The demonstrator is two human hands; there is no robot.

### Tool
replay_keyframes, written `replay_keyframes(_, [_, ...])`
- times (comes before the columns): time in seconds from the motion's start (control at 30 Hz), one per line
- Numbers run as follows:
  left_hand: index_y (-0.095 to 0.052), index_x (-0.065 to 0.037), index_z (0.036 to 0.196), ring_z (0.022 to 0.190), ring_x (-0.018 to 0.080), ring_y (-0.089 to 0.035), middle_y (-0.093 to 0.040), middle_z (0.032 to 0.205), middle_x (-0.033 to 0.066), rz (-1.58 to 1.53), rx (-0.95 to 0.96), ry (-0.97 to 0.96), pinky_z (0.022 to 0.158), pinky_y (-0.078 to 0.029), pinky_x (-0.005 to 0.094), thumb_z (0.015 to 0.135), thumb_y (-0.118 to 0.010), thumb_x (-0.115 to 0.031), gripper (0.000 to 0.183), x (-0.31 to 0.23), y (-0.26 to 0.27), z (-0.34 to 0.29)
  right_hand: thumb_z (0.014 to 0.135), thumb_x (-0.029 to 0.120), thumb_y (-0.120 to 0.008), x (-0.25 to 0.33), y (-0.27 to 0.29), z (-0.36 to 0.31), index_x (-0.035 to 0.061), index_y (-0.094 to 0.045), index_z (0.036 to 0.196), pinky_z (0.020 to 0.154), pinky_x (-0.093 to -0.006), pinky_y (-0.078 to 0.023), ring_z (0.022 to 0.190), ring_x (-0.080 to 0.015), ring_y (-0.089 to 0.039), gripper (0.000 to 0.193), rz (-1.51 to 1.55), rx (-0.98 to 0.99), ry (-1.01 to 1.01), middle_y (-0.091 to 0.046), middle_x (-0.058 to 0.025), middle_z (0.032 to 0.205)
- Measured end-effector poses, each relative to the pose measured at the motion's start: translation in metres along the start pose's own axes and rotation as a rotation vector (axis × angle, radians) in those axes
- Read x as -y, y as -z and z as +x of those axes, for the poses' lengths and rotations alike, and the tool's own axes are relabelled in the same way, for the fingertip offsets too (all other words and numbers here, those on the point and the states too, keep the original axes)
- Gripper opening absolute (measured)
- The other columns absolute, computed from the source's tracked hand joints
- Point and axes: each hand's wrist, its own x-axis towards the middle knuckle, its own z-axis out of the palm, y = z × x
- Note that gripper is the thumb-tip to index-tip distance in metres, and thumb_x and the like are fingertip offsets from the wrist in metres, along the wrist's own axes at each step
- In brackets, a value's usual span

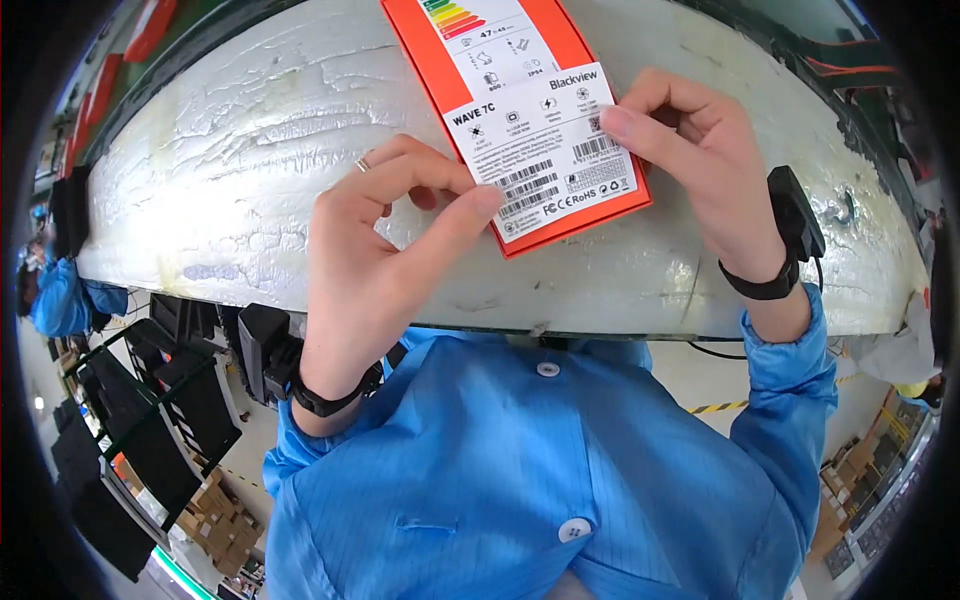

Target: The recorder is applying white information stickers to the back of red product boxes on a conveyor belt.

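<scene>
A slim orange-red phone box (pixel 575 238) lies tilted in front of me on the worktable. A white printed label (pixel 545 150) with barcodes covers the nearer part of its face. My left hand (pixel 385 225), wearing a ring, pinches at the label's left edge, its thumb on the paper. At the opposite edge, the thumb of my right hand (pixel 690 150) presses on the label beside a small square code, fingers curled. Whether the fingertips also grip the box's sides is hidden. Another label (pixel 490 40) with coloured energy bars shows farther up the box.
The worktable (pixel 250 200) has a pale, shiny, wrinkled covering. Black devices on straps (pixel 268 350) sit at both my wrists. Dark racks (pixel 140 400) stand at left, with cardboard boxes (pixel 215 520) behind. A person in blue (pixel 62 298) is at the far left.
</scene>
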Motion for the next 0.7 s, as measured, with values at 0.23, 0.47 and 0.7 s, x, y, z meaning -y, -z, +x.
replay_keyframes(0.23, [-0.070,0.000,0.083,0.079,0.0137,-0.052,-0.063,0.082,0.0037,-0.058,-0.012,0.024,0.075,-0.041,0.0275,0.080,-0.074,-0.010,0.011,0.0022,-0.0042,-0.0015,0.091,0.023,-0.071,0.0017,0.0022,-0.0030,0.0008,-0.068,0.089,0.070,-0.0212,-0.046,0.076,-0.0058,-0.059,0.023,0.058,0.013,-0.027,-0.067,-0.0018,0.081])
replay_keyframes(0.47, [-0.070,0.000,0.082,0.079,0.0140,-0.053,-0.063,0.080,0.0041,0.016,-0.012,-0.014,0.074,-0.042,0.0279,0.079,-0.074,-0.010,0.011,0.0006,-0.0030,-0.0009,0.092,0.018,-0.067,0.0020,0.0009,-0.0038,0.0024,-0.064,0.086,0.072,-0.0215,-0.042,0.076,-0.0053,-0.055,0.017,-0.004,0.024,0.004,-0.061,0.0004,0.081])
replay_keyframes(0.7, [-0.063,-0.001,0.078,0.078,0.0120,-0.047,-0.056,0.080,0.0027,0.066,-0.031,-0.030,0.073,-0.030,0.0267,0.079,-0.074,-0.011,0.015,0.0006,-0.0058,-0.0025,0.092,0.011,-0.064,0.0031,-0.0009,-0.0049,0.0028,-0.060,0.083,0.073,-0.0227,-0.038,0.077,-0.0057,-0.049,0.013,-0.057,0.011,-0.005,-0.053,0.0020,0.082])
